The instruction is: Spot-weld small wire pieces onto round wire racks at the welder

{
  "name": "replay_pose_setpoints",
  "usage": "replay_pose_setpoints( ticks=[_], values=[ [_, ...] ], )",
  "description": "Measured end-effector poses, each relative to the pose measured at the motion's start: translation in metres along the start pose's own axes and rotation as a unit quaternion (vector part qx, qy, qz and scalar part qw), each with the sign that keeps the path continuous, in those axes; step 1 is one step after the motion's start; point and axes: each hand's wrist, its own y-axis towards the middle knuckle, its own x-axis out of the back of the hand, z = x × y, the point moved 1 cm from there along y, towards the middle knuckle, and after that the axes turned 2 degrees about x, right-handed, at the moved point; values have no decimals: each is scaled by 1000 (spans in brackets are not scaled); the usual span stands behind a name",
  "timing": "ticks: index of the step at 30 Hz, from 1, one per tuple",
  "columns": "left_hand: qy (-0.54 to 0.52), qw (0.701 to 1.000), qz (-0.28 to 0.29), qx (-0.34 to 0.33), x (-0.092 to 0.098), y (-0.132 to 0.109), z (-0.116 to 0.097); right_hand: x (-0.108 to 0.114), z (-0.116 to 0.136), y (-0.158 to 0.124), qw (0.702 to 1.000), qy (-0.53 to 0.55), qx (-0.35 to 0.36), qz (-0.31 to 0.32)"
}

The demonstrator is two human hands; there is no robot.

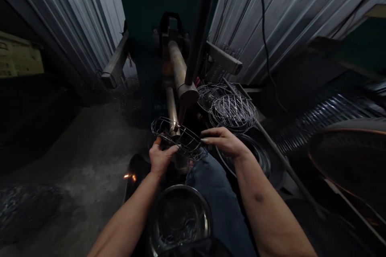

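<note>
A round wire basket [190, 141] is held tilted at the tip of the welding machine's lower metal arm [171, 106]. My left hand [161, 158] grips its near left side, with the thumb along the wires. At the right rim, my right hand [224, 140] has its fingers pinched together on the edge; any small piece between the fingertips is too dark to make out. The thick upper arm [179, 66] of the machine ends just above the basket, and a thin rod comes down from it to the wires.
A metal bowl [208, 213] with small wire pieces sits at my lap. Finished-looking wire racks [233, 110] are stacked to the right, above coiled wire rings [261, 156]. A yellow crate [19, 56] stands at far left. Sparks [130, 177] glow left of my leg.
</note>
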Motion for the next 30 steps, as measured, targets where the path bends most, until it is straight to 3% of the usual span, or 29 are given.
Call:
replay_pose_setpoints(
  ticks=[4,11,15,18,21,23,26,28,30],
  values=[
    [-116,989,1,96,-3,-1,-2,-5,2,1,999,14,1,-30],
    [-223,957,-43,181,-9,-1,-21,-35,21,27,998,24,11,-52],
    [-236,950,-51,197,-11,-1,-22,-37,21,33,998,3,36,-57],
    [-200,964,-36,172,-7,1,-20,-38,17,32,998,12,33,-60],
    [-70,990,-41,119,9,3,-23,-40,12,29,997,40,12,-65],
    [44,992,-109,40,24,0,-31,-42,10,28,996,59,3,-69],
    [172,954,-189,-156,38,-9,-54,-45,7,25,993,90,5,-79],
    [234,916,-150,-287,35,-13,-72,-47,6,23,990,114,7,-83],
    [294,874,-94,-376,24,-11,-86,-49,5,21,987,135,8,-86]
  ],
)
